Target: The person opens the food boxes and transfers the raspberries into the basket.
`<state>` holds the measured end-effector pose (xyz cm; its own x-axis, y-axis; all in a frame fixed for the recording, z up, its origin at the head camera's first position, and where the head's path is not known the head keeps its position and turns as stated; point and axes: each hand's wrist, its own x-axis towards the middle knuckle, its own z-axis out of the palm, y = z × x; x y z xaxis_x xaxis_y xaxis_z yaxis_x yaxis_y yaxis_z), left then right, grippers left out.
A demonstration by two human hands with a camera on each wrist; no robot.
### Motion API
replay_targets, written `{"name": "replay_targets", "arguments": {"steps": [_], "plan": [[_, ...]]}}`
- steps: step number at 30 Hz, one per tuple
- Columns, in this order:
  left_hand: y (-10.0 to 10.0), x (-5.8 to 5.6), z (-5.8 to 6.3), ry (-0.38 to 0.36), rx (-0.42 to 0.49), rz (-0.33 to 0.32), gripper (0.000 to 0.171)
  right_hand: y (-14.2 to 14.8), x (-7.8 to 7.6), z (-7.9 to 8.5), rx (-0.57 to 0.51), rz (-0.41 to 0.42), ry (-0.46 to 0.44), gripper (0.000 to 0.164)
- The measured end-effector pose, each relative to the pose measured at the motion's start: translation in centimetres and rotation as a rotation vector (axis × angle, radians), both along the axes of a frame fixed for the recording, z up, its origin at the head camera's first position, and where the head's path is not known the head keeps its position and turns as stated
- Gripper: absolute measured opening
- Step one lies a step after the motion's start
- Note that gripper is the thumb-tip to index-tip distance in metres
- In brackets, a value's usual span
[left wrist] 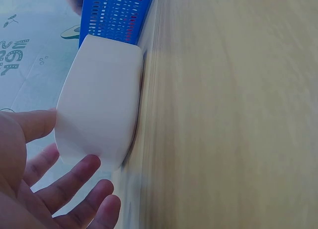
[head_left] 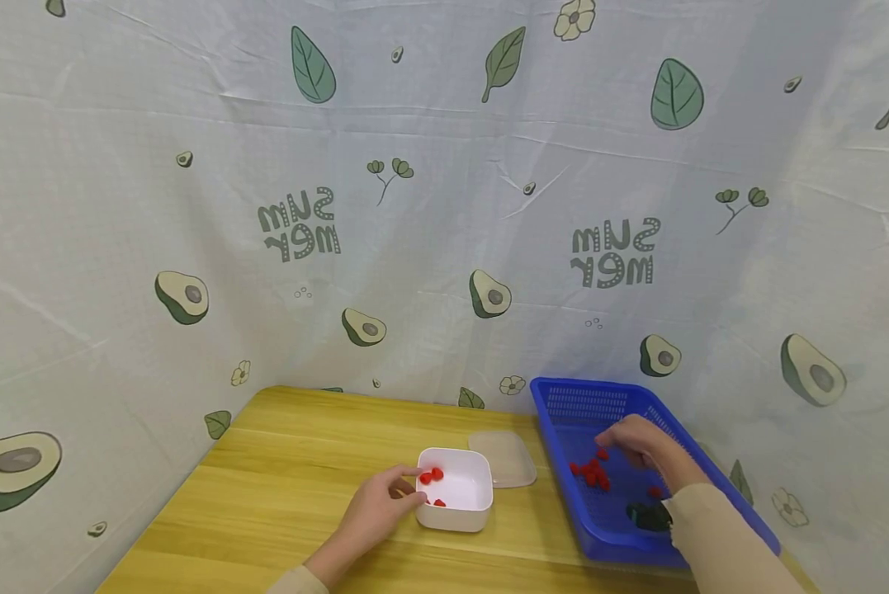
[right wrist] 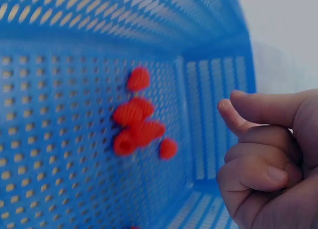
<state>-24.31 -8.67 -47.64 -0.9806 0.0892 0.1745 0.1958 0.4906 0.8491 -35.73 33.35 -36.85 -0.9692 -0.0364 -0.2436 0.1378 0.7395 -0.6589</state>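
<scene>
In the head view my left hand (head_left: 380,505) is at the left side of a square white box (head_left: 455,517), thumb and index finger at its edge. The left wrist view shows the thumb (left wrist: 37,123) and loosely spread fingers against the box. Several red raspberries (head_left: 437,473) lie inside it. Over the blue basket (head_left: 588,528) hovers my right hand (head_left: 640,441). Its thumb and index finger point forward close together, the others curl into the palm, and no raspberry shows between the tips. A cluster of raspberries (right wrist: 136,122) lies on the basket floor, apart from the hand.
A translucent lid (head_left: 514,458) lies flat between box and basket. Inside the basket near the right forearm are a dark green object (head_left: 648,517) and another red piece (head_left: 655,492). A printed curtain (head_left: 429,247) hangs behind the wooden table (head_left: 266,495).
</scene>
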Motion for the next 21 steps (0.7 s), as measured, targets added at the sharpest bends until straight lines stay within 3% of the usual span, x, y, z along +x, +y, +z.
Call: {"name": "replay_targets", "arguments": {"steps": [4, 8, 21], "plan": [[0.0, -0.1, 0.0, -0.007, -0.004, 0.003, 0.035, -1.4, 0.1, 0.4, -0.061, 0.065, 0.037, 0.018], [0.0, -0.2, -0.2, -0.012, -0.009, 0.003, 0.035, -3.1, 0.1, 0.7, -0.089, 0.090, 0.067, 0.034], [0.1, -0.1, -0.1, -0.005, -0.011, 0.003, 0.036, -8.5, 1.0, 2.2, -0.241, 0.203, 0.031, 0.034]]}}
